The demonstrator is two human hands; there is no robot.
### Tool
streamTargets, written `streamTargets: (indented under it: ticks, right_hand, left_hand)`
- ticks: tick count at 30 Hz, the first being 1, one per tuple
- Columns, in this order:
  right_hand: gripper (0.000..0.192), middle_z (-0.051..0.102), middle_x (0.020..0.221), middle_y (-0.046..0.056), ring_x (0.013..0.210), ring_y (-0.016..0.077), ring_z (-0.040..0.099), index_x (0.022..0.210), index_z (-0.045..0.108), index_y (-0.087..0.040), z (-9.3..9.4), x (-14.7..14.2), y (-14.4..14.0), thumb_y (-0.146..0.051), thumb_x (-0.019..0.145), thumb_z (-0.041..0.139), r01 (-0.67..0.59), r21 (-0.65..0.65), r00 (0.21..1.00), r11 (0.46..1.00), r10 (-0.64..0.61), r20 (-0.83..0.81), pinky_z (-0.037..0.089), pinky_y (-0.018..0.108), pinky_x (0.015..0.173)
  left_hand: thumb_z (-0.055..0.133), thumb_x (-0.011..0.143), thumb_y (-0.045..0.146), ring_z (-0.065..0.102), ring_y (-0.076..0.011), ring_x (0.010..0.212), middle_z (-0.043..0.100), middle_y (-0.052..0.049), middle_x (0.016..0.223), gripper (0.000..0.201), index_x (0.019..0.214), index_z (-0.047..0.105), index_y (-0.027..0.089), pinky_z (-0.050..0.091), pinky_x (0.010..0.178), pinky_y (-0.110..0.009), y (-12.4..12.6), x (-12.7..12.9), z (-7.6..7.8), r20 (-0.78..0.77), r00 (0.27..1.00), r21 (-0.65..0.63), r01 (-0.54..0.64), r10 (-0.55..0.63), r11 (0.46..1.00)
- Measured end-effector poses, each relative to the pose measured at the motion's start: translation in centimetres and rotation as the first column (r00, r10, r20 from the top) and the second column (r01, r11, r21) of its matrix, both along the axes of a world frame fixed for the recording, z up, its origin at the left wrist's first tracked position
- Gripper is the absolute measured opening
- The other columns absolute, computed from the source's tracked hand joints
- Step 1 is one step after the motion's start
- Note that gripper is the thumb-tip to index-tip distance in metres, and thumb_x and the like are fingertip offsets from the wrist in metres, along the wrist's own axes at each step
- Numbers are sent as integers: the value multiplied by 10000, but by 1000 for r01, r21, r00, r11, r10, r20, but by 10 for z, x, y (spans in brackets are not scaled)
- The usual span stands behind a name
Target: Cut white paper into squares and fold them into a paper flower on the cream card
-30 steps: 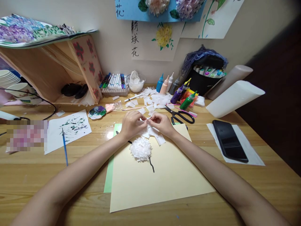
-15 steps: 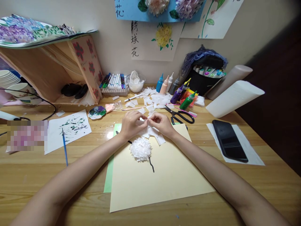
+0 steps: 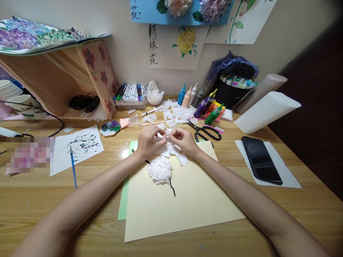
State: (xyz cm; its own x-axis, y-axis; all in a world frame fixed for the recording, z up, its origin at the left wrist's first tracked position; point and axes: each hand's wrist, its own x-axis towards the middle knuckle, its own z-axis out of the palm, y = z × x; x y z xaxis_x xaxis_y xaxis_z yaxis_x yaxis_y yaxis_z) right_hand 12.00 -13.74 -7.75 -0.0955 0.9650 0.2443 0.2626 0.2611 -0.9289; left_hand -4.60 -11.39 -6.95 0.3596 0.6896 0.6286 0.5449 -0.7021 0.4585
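Left hand (image 3: 149,141) and right hand (image 3: 183,140) meeting fingertip to fingertip, both pinching one small white paper scrap (image 3: 166,135) above far edge of cream sheet (image 3: 184,203). Just nearer: white tissue flower (image 3: 160,170) on that sheet. Right of hands: black scissors (image 3: 207,131); farther right, black phone (image 3: 261,160).

Our left hand (image 3: 149,140) and right hand (image 3: 184,140) meet fingertip to fingertip, fingers pinched, both forearms stretched forward.
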Motion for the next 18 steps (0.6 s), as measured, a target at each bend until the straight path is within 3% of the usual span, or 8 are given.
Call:
streamTargets:
  ticks: [10,18]
  right_hand:
    - [133,510,660,-8,577,116,448,673,497,-185,-5,3,5,-281,737,564,115,-18,993,993,-115,-25,361,250,547]
    - [101,506,655,-13,597,117,464,665,489,-180,-5,4,6,-248,722,538,213,-22,976,977,-214,-50,368,244,565]
  left_hand:
    - [559,730,199,509,-119,627,604,-1,701,35,700,568,184,413,616,-252,5,-2,0,146,982,-155,-95,118,983]
    - [553,708,237,453,-84,540,591,14,645,90,684,596,162,370,542,-206,14,-3,-1,300,918,-386,-133,261,913]
